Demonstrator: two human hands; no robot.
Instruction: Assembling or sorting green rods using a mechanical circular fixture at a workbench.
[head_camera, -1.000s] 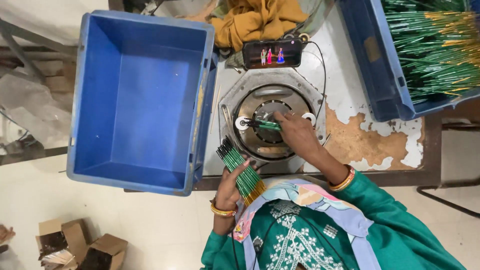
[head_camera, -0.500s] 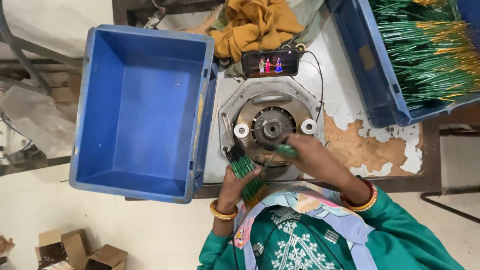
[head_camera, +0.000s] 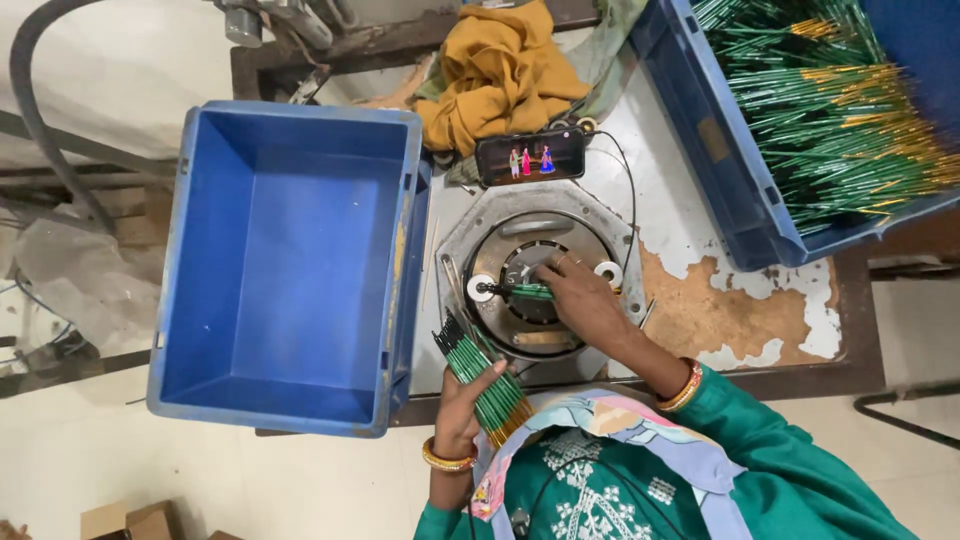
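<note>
The right hand (head_camera: 582, 298) rests on the round metal machine (head_camera: 537, 283), its fingers pinching a single green stick (head_camera: 528, 291) laid across the machine's centre. Just below the machine's left edge, the left hand (head_camera: 462, 398) is closed around a bundle of green sticks (head_camera: 482, 376). An empty blue crate (head_camera: 290, 265) sits left of the machine.

Empty blue crate (head_camera: 290, 270) (left), mustard cloth (head_camera: 500, 70), phone (head_camera: 530, 157), crate of green sticks (head_camera: 800, 110).
</note>
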